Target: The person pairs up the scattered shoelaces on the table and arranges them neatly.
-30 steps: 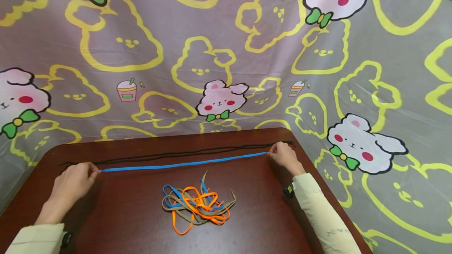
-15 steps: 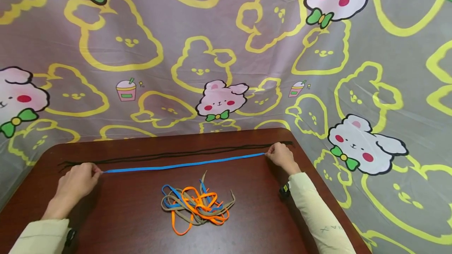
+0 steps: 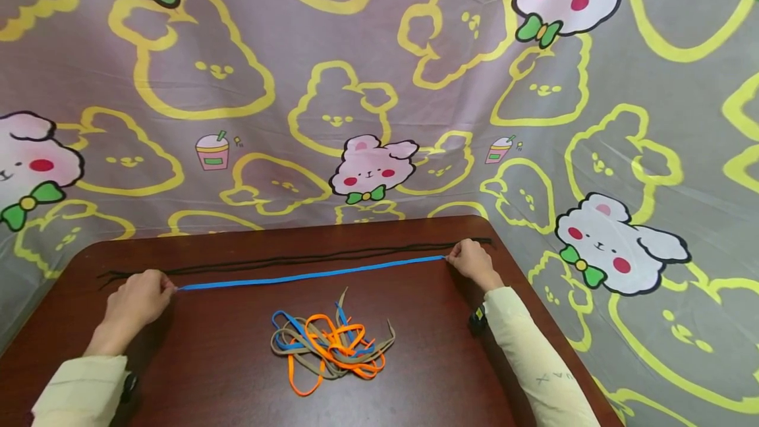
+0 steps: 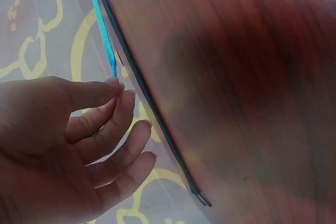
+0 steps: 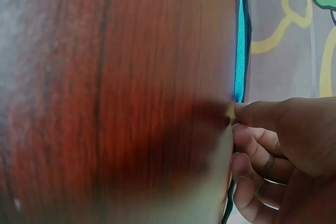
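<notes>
A blue shoelace (image 3: 308,275) stretches straight between my two hands, a little nearer to me than the black laces. Its left end is pinched between thumb and forefinger of my left hand (image 3: 138,298). In the left wrist view that hand (image 4: 89,129) has the blue lace's tip at its fingertips, the other fingers loosely bent. My right hand (image 3: 474,262) pinches the opposite end, near the table's right side. In the right wrist view, the blue lace (image 5: 240,51) runs away from the right hand's (image 5: 278,145) thumb. Two black shoelaces (image 3: 284,260) lie side by side behind it.
A tangled pile of orange, blue and tan shoelaces (image 3: 332,348) lies on the brown table (image 3: 225,341) between my arms. Behind the table and along its right side hangs a grey curtain (image 3: 439,97) printed with cartoon rabbits.
My left hand has shifted slightly to the right, and my right hand slightly to the left, both still pinching the blue shoelace. The pile and the black laces have not moved.
</notes>
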The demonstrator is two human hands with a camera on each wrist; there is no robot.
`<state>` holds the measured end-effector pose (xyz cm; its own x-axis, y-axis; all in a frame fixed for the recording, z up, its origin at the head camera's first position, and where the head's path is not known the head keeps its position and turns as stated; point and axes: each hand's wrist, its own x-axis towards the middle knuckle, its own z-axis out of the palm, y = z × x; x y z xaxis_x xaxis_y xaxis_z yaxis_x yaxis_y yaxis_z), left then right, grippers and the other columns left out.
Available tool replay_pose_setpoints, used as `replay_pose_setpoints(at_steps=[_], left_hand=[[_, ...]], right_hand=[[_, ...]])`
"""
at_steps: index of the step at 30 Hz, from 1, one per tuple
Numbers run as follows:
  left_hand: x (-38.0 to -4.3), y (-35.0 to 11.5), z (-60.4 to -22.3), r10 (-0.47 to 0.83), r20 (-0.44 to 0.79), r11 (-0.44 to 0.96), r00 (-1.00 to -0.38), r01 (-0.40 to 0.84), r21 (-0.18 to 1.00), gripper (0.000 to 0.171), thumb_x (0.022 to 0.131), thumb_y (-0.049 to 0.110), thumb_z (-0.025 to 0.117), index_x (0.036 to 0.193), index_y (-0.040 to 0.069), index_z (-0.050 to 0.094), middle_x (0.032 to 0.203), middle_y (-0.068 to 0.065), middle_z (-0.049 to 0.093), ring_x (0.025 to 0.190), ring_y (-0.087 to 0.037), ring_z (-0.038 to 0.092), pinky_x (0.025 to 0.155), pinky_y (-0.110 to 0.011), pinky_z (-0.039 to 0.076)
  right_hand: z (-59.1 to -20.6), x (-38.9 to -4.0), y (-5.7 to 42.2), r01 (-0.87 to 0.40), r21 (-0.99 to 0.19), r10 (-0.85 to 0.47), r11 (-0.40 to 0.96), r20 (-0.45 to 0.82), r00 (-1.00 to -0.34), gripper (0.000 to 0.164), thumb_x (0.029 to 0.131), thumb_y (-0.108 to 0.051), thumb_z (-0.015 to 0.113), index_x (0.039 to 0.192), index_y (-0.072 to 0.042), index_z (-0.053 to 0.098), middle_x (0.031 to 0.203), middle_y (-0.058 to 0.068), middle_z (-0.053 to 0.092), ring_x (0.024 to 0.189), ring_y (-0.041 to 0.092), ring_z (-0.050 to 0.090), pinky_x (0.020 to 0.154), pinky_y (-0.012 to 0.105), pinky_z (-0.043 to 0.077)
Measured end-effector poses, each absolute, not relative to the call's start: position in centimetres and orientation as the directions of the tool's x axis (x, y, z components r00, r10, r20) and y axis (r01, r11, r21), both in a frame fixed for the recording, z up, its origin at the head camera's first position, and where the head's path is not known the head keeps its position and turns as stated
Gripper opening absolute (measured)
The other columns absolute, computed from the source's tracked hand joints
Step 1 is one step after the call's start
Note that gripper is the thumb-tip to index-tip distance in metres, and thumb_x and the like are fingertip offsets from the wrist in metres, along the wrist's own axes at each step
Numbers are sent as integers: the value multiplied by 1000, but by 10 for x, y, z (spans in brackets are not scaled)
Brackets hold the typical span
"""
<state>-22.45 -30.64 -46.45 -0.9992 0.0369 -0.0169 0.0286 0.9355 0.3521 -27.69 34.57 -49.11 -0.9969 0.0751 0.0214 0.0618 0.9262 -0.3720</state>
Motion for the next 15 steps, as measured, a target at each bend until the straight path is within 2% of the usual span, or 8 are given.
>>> replay_pose_setpoints(at_steps=[4,10,15], left_hand=[[-230,-307,-464,50,-22,933,-999,39,358,13,94,11,64,88,1,71,79,-14,66,67,-27,58,53,-45,42],[-232,-308,-461,53,-41,927,-998,34,372,16,97,12,61,92,0,70,74,-9,61,65,-24,52,54,-39,34],[-234,-307,-463,57,-73,927,-996,26,375,15,97,12,60,90,1,68,74,-8,59,66,-24,52,56,-40,36]], right_hand=[[-491,-277,347,58,-372,76,926,32,-997,26,94,-23,72,71,-14,67,69,1,63,60,18,57,52,34,42],[-491,-276,347,54,-378,73,924,37,-997,27,96,-22,71,71,-13,65,67,1,62,57,18,55,50,32,41],[-491,-278,346,54,-371,73,927,36,-997,27,96,-22,71,71,-13,65,67,1,61,57,18,55,51,33,41]])
